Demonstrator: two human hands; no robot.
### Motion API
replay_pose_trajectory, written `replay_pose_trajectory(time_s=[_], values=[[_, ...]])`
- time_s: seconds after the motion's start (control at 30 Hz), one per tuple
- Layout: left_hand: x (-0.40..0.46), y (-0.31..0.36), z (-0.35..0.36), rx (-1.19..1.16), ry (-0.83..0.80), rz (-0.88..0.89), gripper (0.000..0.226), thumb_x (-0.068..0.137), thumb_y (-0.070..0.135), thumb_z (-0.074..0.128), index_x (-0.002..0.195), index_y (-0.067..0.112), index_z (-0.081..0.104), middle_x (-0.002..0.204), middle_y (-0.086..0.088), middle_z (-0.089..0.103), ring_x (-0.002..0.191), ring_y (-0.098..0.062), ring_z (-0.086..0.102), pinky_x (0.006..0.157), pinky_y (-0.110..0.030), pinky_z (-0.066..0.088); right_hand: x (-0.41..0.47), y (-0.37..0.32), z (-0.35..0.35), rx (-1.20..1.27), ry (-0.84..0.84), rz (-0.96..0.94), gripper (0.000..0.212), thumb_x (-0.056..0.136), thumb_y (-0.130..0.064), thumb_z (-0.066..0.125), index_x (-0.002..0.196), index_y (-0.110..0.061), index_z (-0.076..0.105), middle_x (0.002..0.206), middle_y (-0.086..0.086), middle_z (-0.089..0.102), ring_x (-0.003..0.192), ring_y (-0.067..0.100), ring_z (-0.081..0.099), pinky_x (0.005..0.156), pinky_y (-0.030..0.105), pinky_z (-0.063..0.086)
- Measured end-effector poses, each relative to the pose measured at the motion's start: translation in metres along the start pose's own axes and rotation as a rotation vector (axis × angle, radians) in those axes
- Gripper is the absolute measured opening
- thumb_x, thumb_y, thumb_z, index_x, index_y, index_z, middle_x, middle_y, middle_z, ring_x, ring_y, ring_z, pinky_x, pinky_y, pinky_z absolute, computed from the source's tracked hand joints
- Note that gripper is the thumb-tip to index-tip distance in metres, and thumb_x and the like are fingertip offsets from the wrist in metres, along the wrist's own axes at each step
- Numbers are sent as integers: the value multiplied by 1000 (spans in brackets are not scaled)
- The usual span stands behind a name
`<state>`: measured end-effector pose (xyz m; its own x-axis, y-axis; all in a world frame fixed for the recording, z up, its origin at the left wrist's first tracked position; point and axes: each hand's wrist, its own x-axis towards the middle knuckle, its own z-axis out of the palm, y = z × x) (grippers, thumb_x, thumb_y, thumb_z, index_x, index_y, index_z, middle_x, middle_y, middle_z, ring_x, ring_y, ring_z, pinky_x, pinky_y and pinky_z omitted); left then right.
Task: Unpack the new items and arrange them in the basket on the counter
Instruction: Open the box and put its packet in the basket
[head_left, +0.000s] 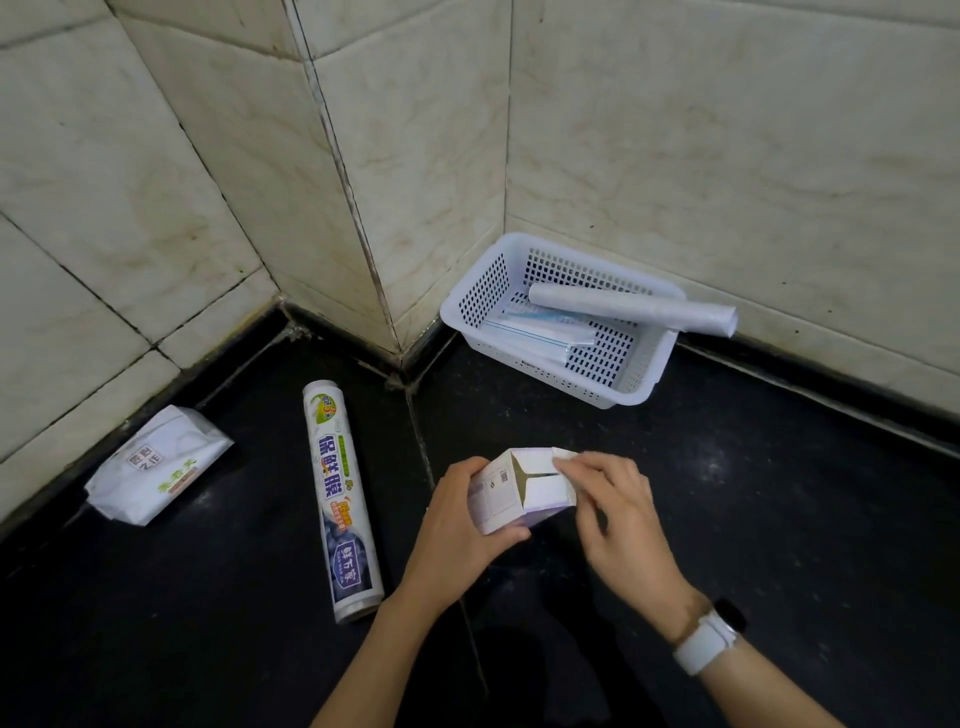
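Observation:
My left hand (460, 525) grips a small white and lilac cardboard box (519, 491) from its left side, holding it above the black counter. My right hand (615, 512) pinches a flap at the box's open end. A white perforated plastic basket (470, 306) stands in the wall corner. Inside it lie flat plastic-wrapped packs (540, 330), and a white roll (634, 309) rests across it, sticking out over the right rim. A printed roll of cling film (340, 493) lies on the counter left of my hands. A white soft pack (156, 465) lies at the far left by the wall.
The black counter (753, 493) meets tiled walls (727, 130) on the left and at the back, with a protruding tiled corner just left of the basket. A seam in the counter runs from that corner toward me. A white watch sits on my right wrist.

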<state>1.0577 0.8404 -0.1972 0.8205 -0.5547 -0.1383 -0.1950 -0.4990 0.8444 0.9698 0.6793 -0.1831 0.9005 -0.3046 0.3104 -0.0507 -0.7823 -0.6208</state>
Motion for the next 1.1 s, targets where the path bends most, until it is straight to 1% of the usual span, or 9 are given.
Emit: replay_pose_trajectory(time_s=[0.13,0.3,0.43,0.5,0.57,0.67,0.9,1.0,1.1], values=[[1,-4,-2,-60,20,-32,68,59,41,78,101,63,29,110,32,44,106,21,37,75,-11,38,1,-3,-4,209,-79,-15,20,84,-11,52,102,-18,57,108,-11,50,103,9,51,87,27,46],[3,-6,2,-110,-14,-72,71,63,32,77,101,65,27,112,30,45,108,11,43,80,-13,41,-7,5,2,46,-96,-194,8,82,-7,60,89,-12,59,107,7,60,95,21,60,69,35,54],[0,-2,3,-131,-61,5,78,73,19,69,113,64,19,126,32,36,117,18,34,91,-10,35,-7,12,5,-45,-107,-249,14,77,1,65,86,-8,60,102,12,64,92,25,63,58,36,56],[-3,-1,0,-131,-83,68,66,77,18,63,116,54,25,138,23,29,124,17,28,98,-10,28,-7,13,4,-42,-114,-259,13,79,-2,64,87,-10,58,103,12,64,91,23,63,57,35,55],[-6,1,-5,-131,-99,140,45,76,23,59,109,46,38,143,23,23,127,19,21,97,-1,24,-7,13,4,-31,-127,-279,9,81,-6,61,89,-11,58,104,11,63,92,21,62,59,35,55],[-9,7,-9,-106,-103,171,30,78,37,53,103,54,49,139,29,24,125,18,24,91,6,22,-9,10,5,-7,-156,-305,8,84,-12,56,91,-12,59,107,11,62,90,20,61,59,33,54],[-2,0,-11,-34,-103,97,79,69,41,72,126,59,21,128,31,26,117,23,26,88,7,26,-13,3,9,144,-184,-240,18,83,-9,53,97,-7,64,114,9,58,106,14,55,84,28,52],[-4,-3,-11,-51,-63,78,78,62,46,72,115,68,19,127,33,31,117,16,36,88,-4,37,-9,2,7,192,-179,-180,18,86,-7,49,95,-8,63,111,6,58,107,8,50,90,26,47],[-7,-8,-8,-50,-30,78,72,62,44,73,107,68,21,118,44,35,111,21,38,83,2,36,-3,1,8,216,-209,-104,27,87,-3,44,108,-10,61,119,1,57,110,5,47,99,27,41]])
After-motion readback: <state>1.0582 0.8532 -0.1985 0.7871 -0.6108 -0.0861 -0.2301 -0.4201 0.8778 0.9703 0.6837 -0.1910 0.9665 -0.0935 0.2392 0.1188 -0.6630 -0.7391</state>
